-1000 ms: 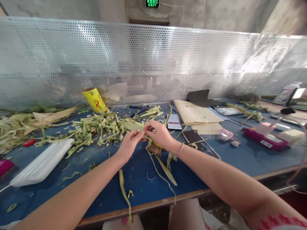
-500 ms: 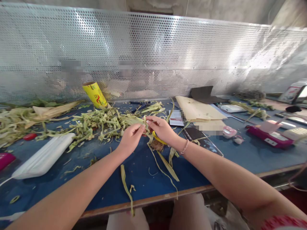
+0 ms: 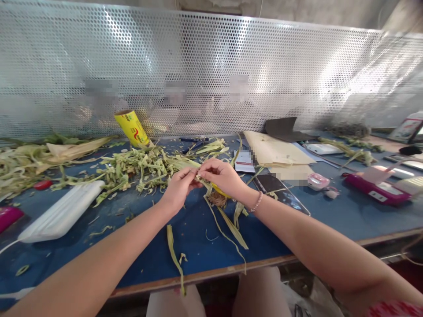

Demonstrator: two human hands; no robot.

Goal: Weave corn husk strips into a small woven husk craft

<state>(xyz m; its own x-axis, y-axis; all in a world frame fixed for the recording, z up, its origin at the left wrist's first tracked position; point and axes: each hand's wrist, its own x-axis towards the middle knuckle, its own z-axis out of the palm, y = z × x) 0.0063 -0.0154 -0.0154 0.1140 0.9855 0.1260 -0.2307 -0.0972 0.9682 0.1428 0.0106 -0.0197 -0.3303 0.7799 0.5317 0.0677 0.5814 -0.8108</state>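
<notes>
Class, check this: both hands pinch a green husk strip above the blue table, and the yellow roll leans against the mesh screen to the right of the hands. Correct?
Not quite. The left hand and right hand do pinch the husk strip above the blue table, but the head view shows the yellow roll to their left by the mesh screen.

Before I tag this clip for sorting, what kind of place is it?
Probably a workshop bench for hand work with plant leaves: a blue table, a perforated metal screen behind it, and heaps of leaf strips, one between both hands.
</notes>
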